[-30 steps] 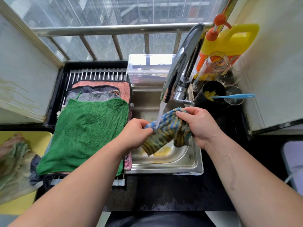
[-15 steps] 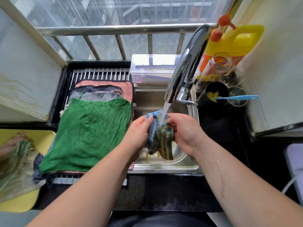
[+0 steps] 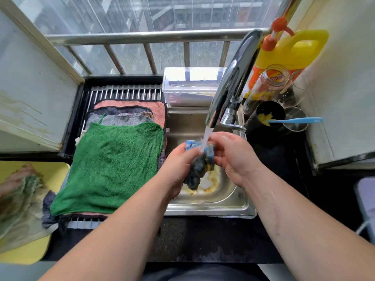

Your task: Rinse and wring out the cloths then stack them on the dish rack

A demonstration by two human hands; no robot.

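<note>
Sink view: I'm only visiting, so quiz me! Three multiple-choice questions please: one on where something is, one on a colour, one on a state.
1. Where is the green cloth?
A. in the sink
B. on top, on the rack
C. in the person's hands

2. What colour is the jug?
A. yellow
B. white
C. green

3. What is the tap doing?
A. off and dry
B. wrapped in a cloth
C. running

Answers:
1 B: it lies spread over other cloths on the rack.
2 A: its body is plainly yellow.
3 C: a stream falls from it onto the blue cloth, which the left hand and right hand grip.
</note>
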